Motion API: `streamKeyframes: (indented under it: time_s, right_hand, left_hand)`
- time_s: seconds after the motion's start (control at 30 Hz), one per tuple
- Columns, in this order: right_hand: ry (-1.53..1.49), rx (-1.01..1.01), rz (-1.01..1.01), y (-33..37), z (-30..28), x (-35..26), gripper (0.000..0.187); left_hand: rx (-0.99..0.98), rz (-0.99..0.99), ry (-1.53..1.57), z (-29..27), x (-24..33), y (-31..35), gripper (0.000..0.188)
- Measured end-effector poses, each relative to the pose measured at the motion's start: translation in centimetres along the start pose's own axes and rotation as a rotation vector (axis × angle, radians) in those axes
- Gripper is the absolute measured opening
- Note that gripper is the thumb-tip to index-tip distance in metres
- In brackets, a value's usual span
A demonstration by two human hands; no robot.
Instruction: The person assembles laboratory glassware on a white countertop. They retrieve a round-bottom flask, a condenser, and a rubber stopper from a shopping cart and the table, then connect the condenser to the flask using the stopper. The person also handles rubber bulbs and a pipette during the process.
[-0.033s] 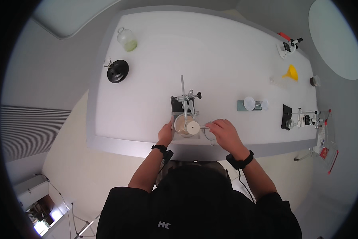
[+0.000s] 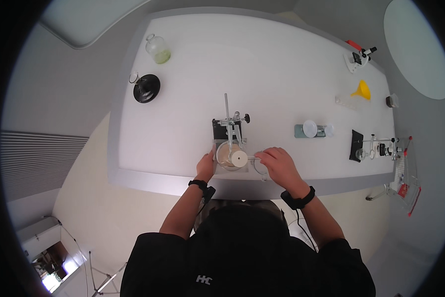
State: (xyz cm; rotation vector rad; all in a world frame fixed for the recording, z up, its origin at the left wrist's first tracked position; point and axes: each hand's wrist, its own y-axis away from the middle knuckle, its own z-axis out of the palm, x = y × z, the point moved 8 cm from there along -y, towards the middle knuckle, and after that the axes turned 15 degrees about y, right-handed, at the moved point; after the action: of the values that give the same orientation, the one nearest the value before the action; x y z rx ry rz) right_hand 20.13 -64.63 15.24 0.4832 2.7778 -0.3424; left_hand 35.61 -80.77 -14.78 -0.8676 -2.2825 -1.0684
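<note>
The head view shows the glass flask (image 2: 223, 159) between six and seven o'clock, taking the table's middle as the dial's centre and its far edge as twelve. It stands at the near edge beside a metal stand (image 2: 227, 105) and carries a pale stopper (image 2: 239, 159). We judge it fairly light, stiff, smooth enough to slip, and easily cracked; we would support its round body and spare the slim side tube (image 2: 252, 158), which could snap if levered. Our right hand (image 2: 281, 167) pinches that tube with its fingertips at the flask's three o'clock side. Our left hand (image 2: 205, 165) lies against its nine o'clock side, though we cannot tell how tightly the fingers curl. The table (image 2: 269, 64) looks white, smooth and flat, with a grey border. A bottle with greenish liquid (image 2: 158, 50) stands at ten o'clock, a microscope (image 2: 356, 60) near two, and a yellow funnel (image 2: 363, 90) near three. Around us lie a pale floor (image 2: 91, 198) and grey walls (image 2: 74, 91), with a ribbed panel (image 2: 42, 158) at eight o'clock.
</note>
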Motion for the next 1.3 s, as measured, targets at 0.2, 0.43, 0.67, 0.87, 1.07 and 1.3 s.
streamKeyframes:
  time_s: [0.2, 0.43, 0.67, 0.87, 1.07, 1.3]
  right_hand:
    - [0.001, -0.019, -0.079, -0.5, 0.9, 1.1, 0.020]
    - [-0.235, -0.040, 0.121, 1.1, 0.7, 4.1, 0.043]
    - [-0.396, -0.538, 0.768, 14.0, 14.1, 14.3, 0.064]
    - [-0.925, -0.504, 0.894, 13.7, 19.4, 12.2, 0.064]
    - [-0.950, -0.430, 0.932, 11.8, 19.3, 14.0, 0.053]
    - [-0.040, 0.020, 0.297, 5.8, 8.0, 10.2, 0.045]
  left_hand:
    - [-0.002, -0.002, -0.040, 0.2, -0.2, 0.0, 0.065]
    - [0.042, 0.026, 0.009, 0.0, -0.5, 0.3, 0.068]
    - [0.096, 0.004, 0.131, 0.2, -1.2, 0.0, 0.033]
    - [0.145, 0.038, 0.288, 2.1, -6.9, -1.2, 0.033]
    - [0.125, 0.145, 0.165, 1.4, -3.0, -1.2, 0.034]
    - [0.158, 0.134, 0.206, 0.9, -3.1, -0.3, 0.034]
